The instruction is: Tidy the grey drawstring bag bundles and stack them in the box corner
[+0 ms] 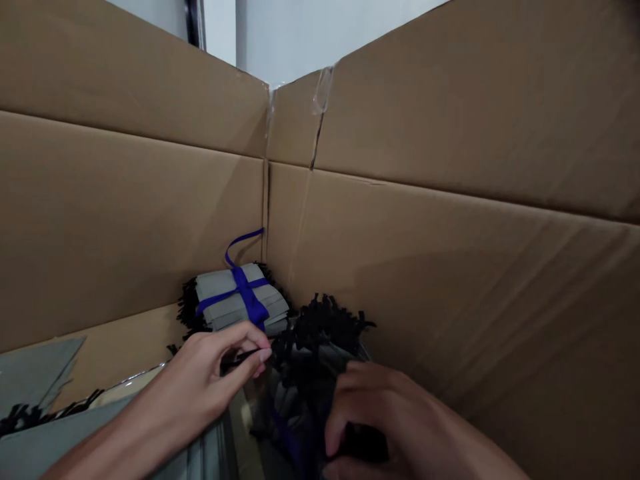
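Note:
My left hand (220,367) is closed in a pinch on a thin black strip, just in front of a grey bundle (225,303). A blue ribbon (245,290) crosses that bundle, which has black fringed ends. My right hand (370,413) has its fingers curled together at the lower right; what they hold, if anything, is too dark to make out. Between the hands and beyond them lies a dark bundle with black fringe (325,327), and some blue ribbon (295,440) shows in the shadow below it.
Tall cardboard walls (450,267) meet in a corner behind the bundles. At the lower left lie flat grey pieces (40,367) with black fringe, and more stacked grey material (60,447) under my left forearm.

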### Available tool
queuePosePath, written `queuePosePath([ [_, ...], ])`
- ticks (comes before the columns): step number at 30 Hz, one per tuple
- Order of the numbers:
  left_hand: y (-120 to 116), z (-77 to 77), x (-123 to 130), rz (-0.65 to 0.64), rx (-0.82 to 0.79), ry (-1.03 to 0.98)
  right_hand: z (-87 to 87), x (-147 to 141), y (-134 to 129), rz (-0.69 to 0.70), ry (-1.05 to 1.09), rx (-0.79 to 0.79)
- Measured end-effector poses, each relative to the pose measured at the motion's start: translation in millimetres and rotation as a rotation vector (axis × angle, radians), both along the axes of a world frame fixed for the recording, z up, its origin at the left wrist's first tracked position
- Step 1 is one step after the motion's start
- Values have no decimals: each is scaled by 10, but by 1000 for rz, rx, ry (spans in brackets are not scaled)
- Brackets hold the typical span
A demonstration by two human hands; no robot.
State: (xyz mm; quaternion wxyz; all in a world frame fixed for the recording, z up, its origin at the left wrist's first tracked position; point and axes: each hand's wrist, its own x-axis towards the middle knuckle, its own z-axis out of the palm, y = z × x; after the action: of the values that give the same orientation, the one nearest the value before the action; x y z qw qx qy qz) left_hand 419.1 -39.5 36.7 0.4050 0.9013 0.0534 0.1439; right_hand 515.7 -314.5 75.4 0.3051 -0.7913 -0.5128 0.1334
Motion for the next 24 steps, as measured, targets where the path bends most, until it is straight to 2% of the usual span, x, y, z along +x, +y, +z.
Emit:
queuePosePath([
  [6, 1, -37, 23, 26, -20, -10, 30, -74, -4, -42, -15, -41],
  [14, -16, 101, -18, 48, -130, 23, 86, -32, -28, -45, 84, -50],
  [19, -14, 155, -98, 7, -236, 102, 101, -3, -72, -131, 84, -62],
  [24, 54, 110, -203, 17, -183, 117, 39, 91, -75, -146, 13, -24],
])
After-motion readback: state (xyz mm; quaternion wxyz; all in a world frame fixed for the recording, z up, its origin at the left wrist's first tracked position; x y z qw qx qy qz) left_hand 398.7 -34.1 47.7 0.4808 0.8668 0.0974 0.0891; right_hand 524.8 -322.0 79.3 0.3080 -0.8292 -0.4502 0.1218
